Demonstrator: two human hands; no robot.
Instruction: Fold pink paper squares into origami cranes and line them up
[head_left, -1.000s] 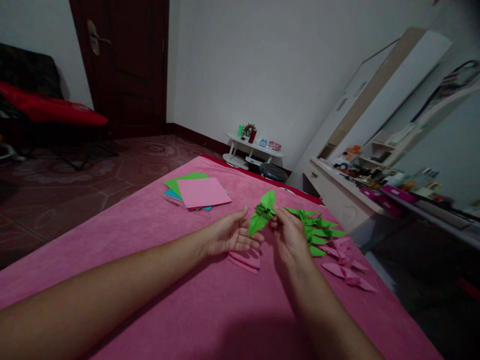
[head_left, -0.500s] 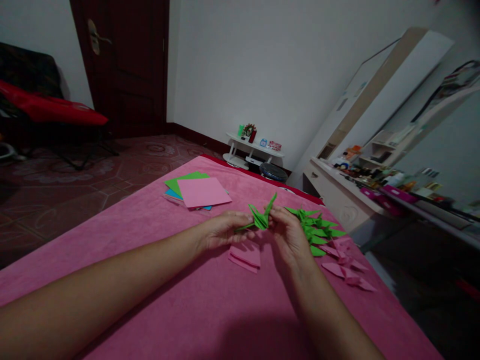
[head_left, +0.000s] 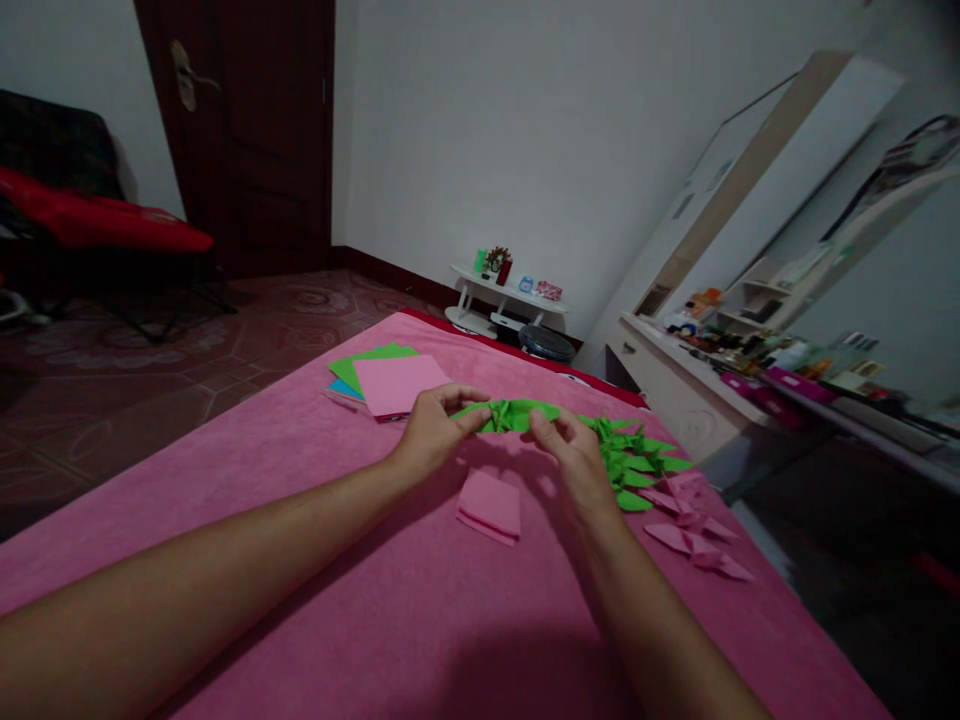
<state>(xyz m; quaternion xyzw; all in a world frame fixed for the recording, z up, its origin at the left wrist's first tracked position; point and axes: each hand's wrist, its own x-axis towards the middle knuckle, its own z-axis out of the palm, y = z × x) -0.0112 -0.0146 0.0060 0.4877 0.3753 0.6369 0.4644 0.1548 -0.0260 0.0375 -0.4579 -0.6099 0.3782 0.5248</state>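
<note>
A green origami crane [head_left: 514, 416] is held above the pink cloth, stretched between both hands with its wings spread sideways. My left hand [head_left: 439, 425] pinches its left wing between thumb and fingers. On the other side, my right hand [head_left: 571, 455] grips the right wing, thumb on the near face. Below them a folded pink paper [head_left: 489, 505] lies on the cloth. Just right of my right hand rests a cluster of green paper cranes [head_left: 634, 460], with pink paper cranes [head_left: 697, 540] nearer me.
A stack of square paper sheets [head_left: 401, 382], pink on top with green and blue under it, lies left of my hands. The pink cloth [head_left: 360, 620] covers the surface. Beyond its far edge stands a low white shelf [head_left: 517, 293]; a cluttered dressing table [head_left: 675, 390] is at right.
The crane has turned and its wings are now pulled out flat to both sides. My left hand has rolled over and risen slightly; my right hand has shifted its grip to the right wing.
</note>
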